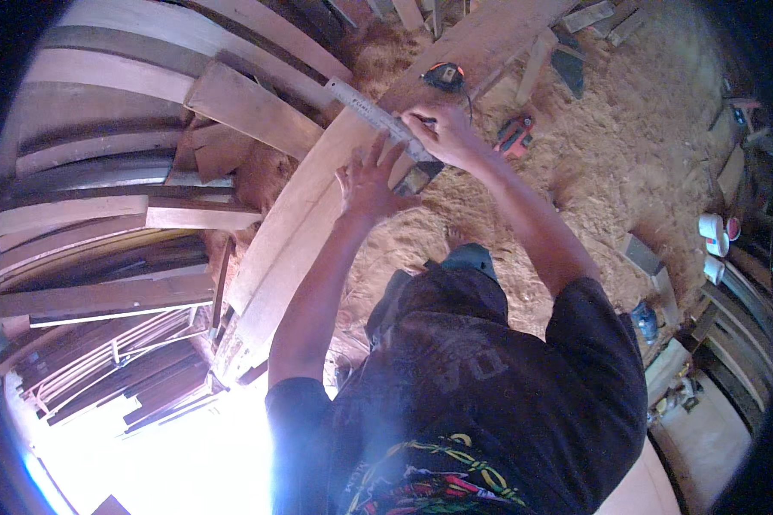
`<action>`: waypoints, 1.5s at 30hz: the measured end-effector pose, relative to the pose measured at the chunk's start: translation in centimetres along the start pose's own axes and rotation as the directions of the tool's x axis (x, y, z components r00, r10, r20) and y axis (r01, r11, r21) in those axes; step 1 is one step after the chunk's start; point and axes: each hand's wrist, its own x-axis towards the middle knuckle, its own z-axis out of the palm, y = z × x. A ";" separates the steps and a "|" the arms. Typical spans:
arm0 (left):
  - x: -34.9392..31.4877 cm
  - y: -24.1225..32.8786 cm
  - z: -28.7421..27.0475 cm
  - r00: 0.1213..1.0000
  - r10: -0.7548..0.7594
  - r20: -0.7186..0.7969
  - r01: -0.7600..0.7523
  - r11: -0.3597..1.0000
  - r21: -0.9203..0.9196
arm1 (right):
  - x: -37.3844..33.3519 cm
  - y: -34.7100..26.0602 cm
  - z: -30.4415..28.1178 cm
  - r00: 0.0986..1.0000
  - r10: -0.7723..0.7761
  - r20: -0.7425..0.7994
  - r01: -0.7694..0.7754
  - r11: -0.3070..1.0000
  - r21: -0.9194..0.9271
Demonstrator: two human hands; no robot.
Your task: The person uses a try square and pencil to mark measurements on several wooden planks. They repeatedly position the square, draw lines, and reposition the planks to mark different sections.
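Observation:
A long wooden board (283, 245) runs from the lower left up to the upper right beneath my hands. Across it lies a flat metal square (361, 105) with a silver marked blade; its thicker stock (414, 178) sits at the board's near edge. My left hand (371, 182) is spread open, fingertips pressing on the blade and board. Just right of it, my right hand (442, 133) is closed in a pinch beside the blade. A small dark bit shows at its fingers, too small to name.
A round black-and-orange object (443, 75) rests on the board's far part. On the sawdust-covered floor (610, 163) lies a red-and-black tool (514, 136). Stacked planks (103, 223) fill the left side. At the right are white containers (713, 232) and more timber (739, 326).

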 end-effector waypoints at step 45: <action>-3.3 -3.8 0.9 0.996 0.079 -0.039 -0.072 0.987 0.145 | -13.3 -4.5 13.8 0.772 0.610 0.180 -0.452 0.328 0.830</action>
